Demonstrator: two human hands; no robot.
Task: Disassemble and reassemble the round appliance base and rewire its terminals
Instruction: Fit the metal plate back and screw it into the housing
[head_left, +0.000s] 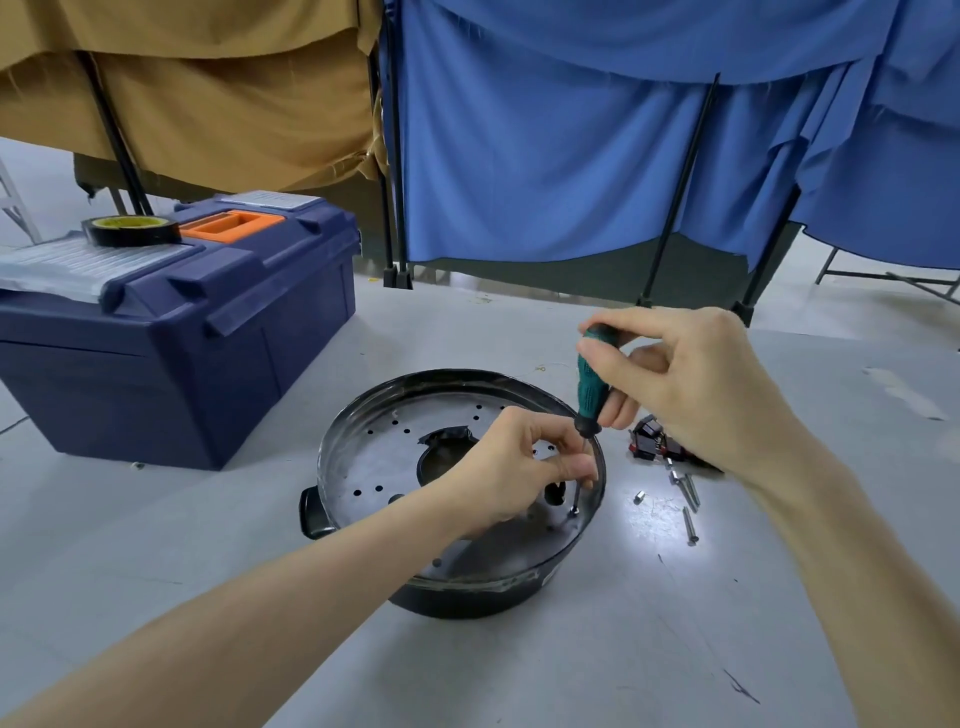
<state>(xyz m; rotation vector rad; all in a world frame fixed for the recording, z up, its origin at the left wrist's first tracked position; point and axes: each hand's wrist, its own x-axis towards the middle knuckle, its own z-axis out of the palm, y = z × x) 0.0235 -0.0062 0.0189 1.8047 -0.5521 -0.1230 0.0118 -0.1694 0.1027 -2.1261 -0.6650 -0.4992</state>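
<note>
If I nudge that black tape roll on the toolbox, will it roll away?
Probably not: the tape roll lies flat on the toolbox, so it should slide, not roll. It looks small and hollow, so likely light.

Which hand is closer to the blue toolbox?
Left. The left hand pinches the screwdriver shaft inside the round base, right of the toolbox; the right hand holds the handle farther right.

You get bright, even light; a hard white glare patch sits on the table (660, 525) right of centre. Shadows under the base (467, 603) are faint and soft. Your wide lens bends the edges and softens the corners
</note>
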